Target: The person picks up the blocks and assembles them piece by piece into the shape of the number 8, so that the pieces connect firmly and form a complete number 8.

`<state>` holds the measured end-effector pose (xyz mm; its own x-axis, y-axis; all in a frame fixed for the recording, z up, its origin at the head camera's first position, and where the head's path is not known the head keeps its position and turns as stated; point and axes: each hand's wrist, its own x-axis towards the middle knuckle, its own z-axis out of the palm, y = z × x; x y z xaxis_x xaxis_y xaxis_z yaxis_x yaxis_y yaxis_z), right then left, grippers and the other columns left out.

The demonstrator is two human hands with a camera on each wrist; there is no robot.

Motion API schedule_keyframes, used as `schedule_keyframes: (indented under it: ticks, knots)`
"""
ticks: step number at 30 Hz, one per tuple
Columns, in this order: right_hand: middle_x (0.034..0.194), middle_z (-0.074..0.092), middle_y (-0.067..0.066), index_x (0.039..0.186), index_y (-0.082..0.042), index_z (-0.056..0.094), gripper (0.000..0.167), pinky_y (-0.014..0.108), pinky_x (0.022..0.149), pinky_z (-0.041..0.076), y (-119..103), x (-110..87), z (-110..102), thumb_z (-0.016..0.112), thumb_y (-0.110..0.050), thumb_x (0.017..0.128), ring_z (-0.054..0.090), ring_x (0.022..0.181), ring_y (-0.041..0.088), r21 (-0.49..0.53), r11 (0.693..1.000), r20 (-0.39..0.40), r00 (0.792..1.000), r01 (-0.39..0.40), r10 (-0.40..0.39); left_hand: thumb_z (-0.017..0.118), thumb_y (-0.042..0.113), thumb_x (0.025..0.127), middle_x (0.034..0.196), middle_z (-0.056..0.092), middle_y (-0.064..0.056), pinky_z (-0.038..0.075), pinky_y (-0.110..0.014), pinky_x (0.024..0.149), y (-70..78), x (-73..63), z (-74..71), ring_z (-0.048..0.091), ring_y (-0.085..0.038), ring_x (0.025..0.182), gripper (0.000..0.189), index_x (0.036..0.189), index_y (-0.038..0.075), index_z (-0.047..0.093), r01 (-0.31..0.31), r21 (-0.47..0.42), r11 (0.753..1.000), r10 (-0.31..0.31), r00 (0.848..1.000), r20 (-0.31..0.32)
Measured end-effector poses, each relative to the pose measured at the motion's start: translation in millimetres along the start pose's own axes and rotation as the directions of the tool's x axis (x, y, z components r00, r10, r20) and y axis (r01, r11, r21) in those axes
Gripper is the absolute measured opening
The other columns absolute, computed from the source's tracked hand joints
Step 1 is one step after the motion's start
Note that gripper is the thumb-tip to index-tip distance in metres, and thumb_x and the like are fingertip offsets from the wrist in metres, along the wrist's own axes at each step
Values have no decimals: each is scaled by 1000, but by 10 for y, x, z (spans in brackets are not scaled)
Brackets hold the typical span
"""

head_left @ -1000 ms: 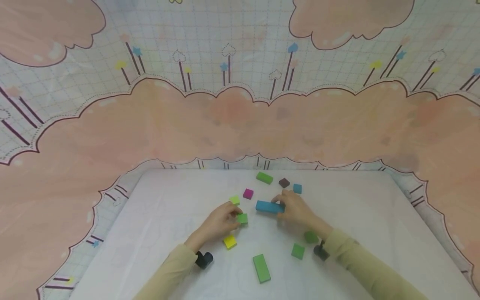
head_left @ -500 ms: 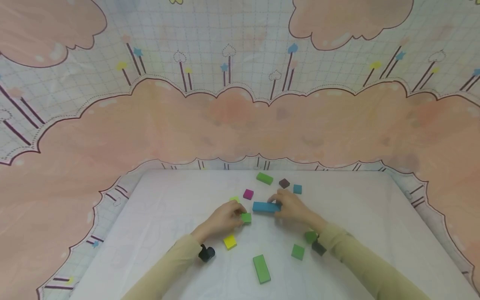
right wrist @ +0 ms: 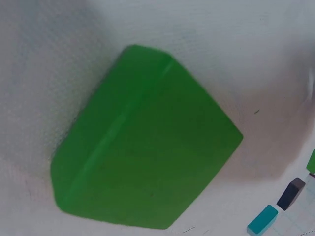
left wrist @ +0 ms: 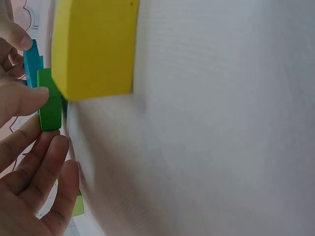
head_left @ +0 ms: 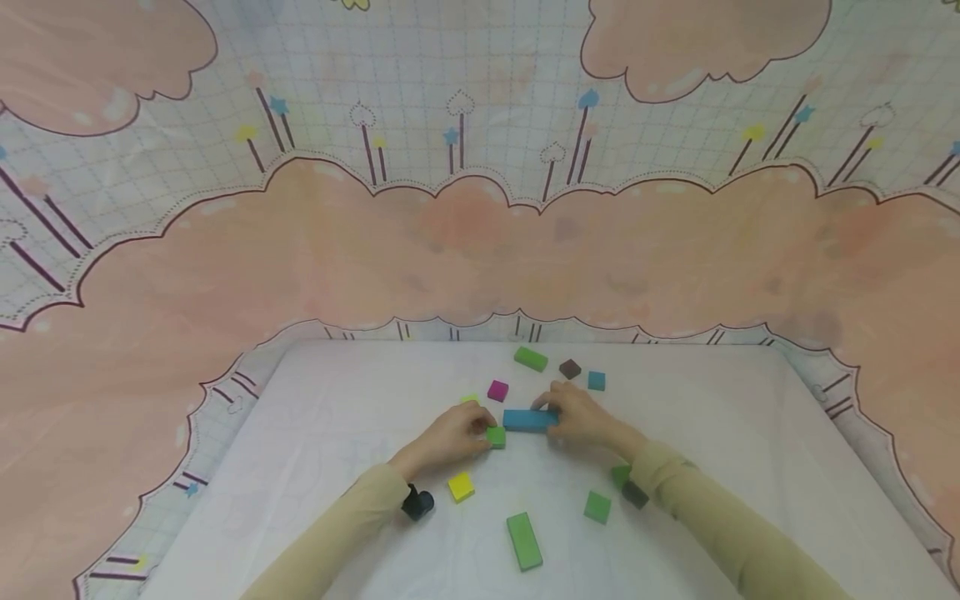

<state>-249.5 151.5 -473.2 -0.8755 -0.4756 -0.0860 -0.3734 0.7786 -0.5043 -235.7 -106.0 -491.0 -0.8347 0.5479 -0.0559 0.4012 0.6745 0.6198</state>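
My left hand (head_left: 452, 437) pinches a small green block (head_left: 497, 437) between thumb and fingers near the middle of the white table. My right hand (head_left: 583, 418) grips the right end of a long blue block (head_left: 523, 421), which lies crosswise. The blue block's left end is right at the green block's upper right corner in the head view. In the left wrist view the thumb presses the side of the green block (left wrist: 50, 112), with the blue block (left wrist: 32, 64) just beyond. A yellow block (head_left: 461, 487) lies below my left hand; a lime block (head_left: 469, 398) is partly hidden behind it.
Beyond the hands lie a magenta block (head_left: 498, 391), a long green block (head_left: 531, 359), a dark brown block (head_left: 570, 368) and a small blue block (head_left: 596, 381). Nearer are a long green block (head_left: 524, 542), a green block (head_left: 597, 507) and another green piece (head_left: 620, 475) beside the right wrist.
My left hand has carried the green block to the right. My right hand has slid the blue block left and slightly nearer, so the gap between the two blocks has narrowed.
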Motion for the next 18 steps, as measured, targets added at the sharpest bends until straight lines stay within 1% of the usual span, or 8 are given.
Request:
schedule_keyframes:
  ticks: [5, 12, 18]
  knots:
    - [91, 52, -1, 114, -18, 67, 39, 31, 79, 42, 39, 36, 14, 72, -8, 77, 46, 87, 14, -3, 1000, 9, 1000, -8, 9, 70, 16, 85, 99, 62, 1, 51, -34, 91, 16, 12, -2, 57, -14, 97, 24, 109, 11, 66, 3, -5, 1000, -3, 1000, 5]
    - [91, 52, -2, 115, -18, 66, 38, 31, 79, 43, 71, 87, 22, 72, -8, 78, 46, 87, 14, 1, 1000, 27, 1000, -7, 7, 70, 16, 85, 98, 60, 3, 50, -30, 90, 5, 49, 5, 56, -12, 96, 25, 109, 13, 66, 27, 0, 1000, -27, 1000, 12]
    - [94, 54, 0, 114, -17, 66, 38, 34, 82, 45, 62, 98, 35, 71, -7, 78, 48, 89, 15, -13, 1000, 38, 999, -2, 3, 70, 15, 84, 97, 60, 1, 51, -33, 90, 19, 62, 7, 57, -14, 96, 25, 108, 11, 66, 30, -31, 999, -29, 1000, 11]
